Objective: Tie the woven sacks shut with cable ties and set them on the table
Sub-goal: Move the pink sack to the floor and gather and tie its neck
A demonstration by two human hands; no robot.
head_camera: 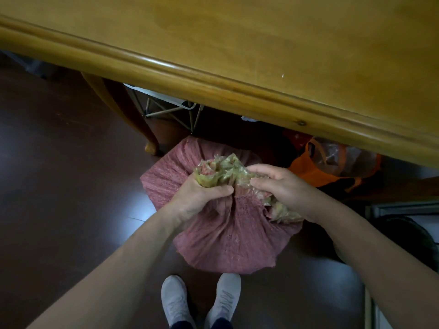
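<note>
On floor, centre-lower frame: both hands bunching mouth of red woven sack.
L hand has fingers curled tight round the gathered neck w/ its greenish liner poking out; R hand pinches more liner & sack edge just beside it, fingers bent. Sack sits btwn white shoes and wooden table across upper frame. Orange bag at right, under table edge.
</note>
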